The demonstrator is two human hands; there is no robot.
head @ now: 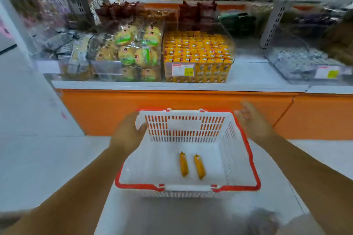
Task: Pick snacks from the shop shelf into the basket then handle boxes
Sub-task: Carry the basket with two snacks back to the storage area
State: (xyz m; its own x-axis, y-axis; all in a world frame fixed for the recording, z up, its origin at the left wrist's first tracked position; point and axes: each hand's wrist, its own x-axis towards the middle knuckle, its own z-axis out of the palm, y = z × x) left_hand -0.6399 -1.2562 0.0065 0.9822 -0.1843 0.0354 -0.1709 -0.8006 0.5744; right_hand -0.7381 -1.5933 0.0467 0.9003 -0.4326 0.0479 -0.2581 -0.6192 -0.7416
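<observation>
The left hand (pixel 128 131) is grasping the far-left corner of the basket (pixel 254 168), fingers curling over the outside and the thumb hooking inside the slotted wall; the right hand (pixel 252 120) is hovering just beside the far-right corner with fingers loose and holding nothing, and blur is making it impossible to tell whether it is touching the red rim. The basket is sitting low in front of the person, below the orange shelf base, with its handles folded down along the rim; its long axis is probably running left to right, parallel to the shelf (pixel 248 74) front, and its mouth is facing straight up. Two yellow snack bars (pixel 184 164) are lying flat on its floor, side by side and apart, long axes running near to far with the narrower ends pointing toward the shelf and leaning slightly left. The main risk is coming from that one-corner hold: if the basket is being lifted or dragged by the left hand alone, it is likely tipping toward the unsupported right side, sending the bars sliding into a wall; a hurried right hand could also be knocking the rim and twisting it. The yellow packs (pixel 198 51) in the clear bin are standing tightly packed, so pulling one could be dragging neighbours out.
</observation>
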